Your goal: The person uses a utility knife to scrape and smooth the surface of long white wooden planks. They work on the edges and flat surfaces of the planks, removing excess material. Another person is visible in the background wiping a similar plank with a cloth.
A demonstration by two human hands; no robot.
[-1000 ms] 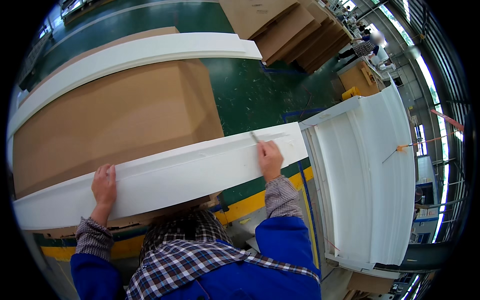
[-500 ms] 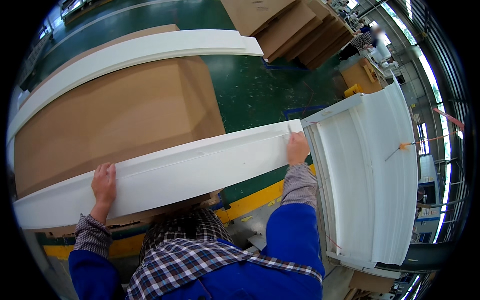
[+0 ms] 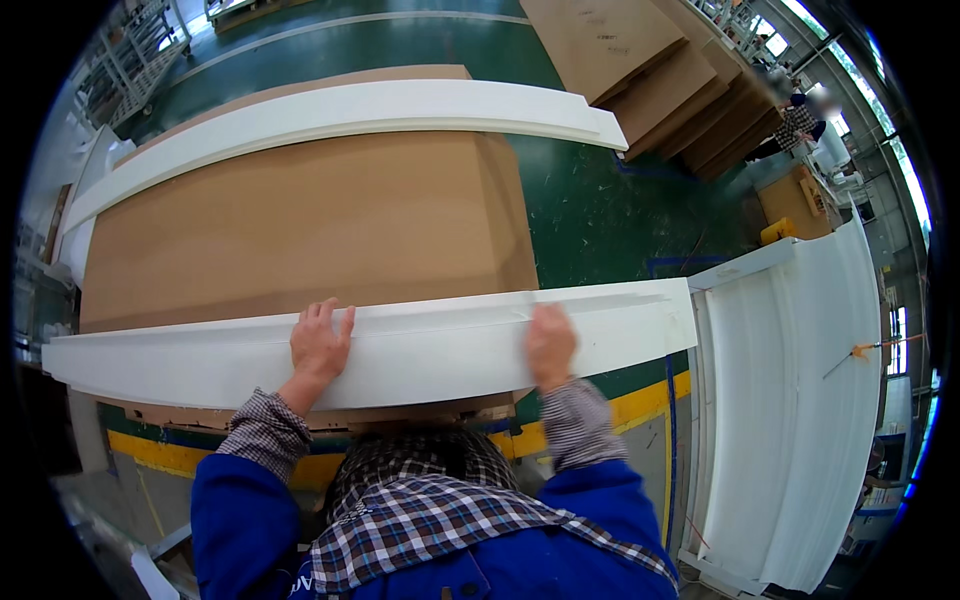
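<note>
Long white board [image 3: 440, 350]: handwork under way, completion unverified.
Left hand [image 3: 320, 346]: fingers slightly spread; right hand [image 3: 551, 345]: blurred, grip cannot be told.

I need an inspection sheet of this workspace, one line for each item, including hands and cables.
Surface: brown cardboard, seen between near board and far board.
Work pieces: both boards, long and white.
Clutter: brown sheets, upper right; yellow object, right.
Hands: left hand open on near board; right hand blurred over it, grip unclear.
Cables: thin line with orange fitting, right; kind unclear.
Surroundings: green floor, yellow stripe, white panels at right, person at upper right.
</note>
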